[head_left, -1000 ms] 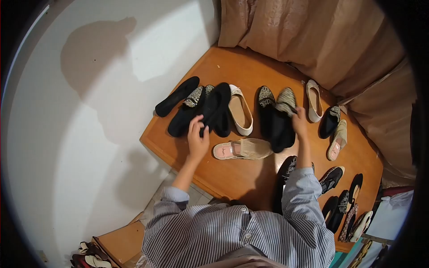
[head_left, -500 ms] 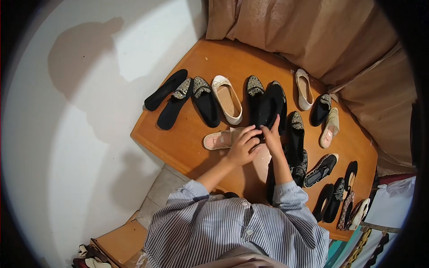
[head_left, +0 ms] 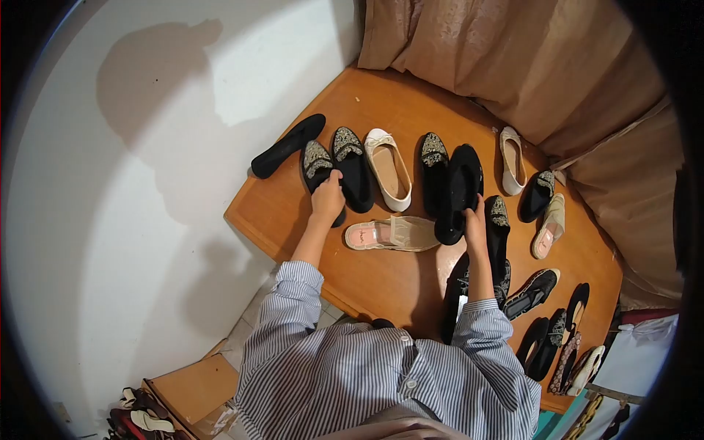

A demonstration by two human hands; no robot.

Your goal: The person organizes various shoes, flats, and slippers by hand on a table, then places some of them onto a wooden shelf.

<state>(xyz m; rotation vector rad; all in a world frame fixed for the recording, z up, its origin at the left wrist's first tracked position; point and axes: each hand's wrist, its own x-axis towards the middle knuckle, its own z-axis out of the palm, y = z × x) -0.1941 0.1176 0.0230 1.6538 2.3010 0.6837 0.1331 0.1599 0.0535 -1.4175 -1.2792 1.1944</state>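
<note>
My left hand (head_left: pixel 328 199) is closed on a black loafer with a patterned toe (head_left: pixel 317 159), close beside a matching loafer (head_left: pixel 355 176). With my right hand (head_left: pixel 475 224) I grip a plain-looking black shoe (head_left: pixel 462 180) by its heel end, its toe pointing away from me. Left of that shoe is another patterned-toe loafer (head_left: pixel 433 158). A beige mule with a pink insole (head_left: pixel 392 235) lies sideways between my hands. To the left of my left hand rests a black flat (head_left: pixel 288 145), tipped on its side. A white ballet flat (head_left: pixel 389 172) stands in the middle.
Several other shoes sit on the right of the wooden table (head_left: pixel 330 282), among them a black espadrille (head_left: pixel 533 293) and a cream flat (head_left: pixel 512 161). A white wall (head_left: pixel 169 293) borders the left, a brown curtain (head_left: pixel 513 66) the back. More shoes (head_left: pixel 143 414) are at the lower left.
My left hand has left the black shoe by my right hand and moved left onto a patterned loafer, which now stands straighter beside its match. My right hand stays on its shoe.
</note>
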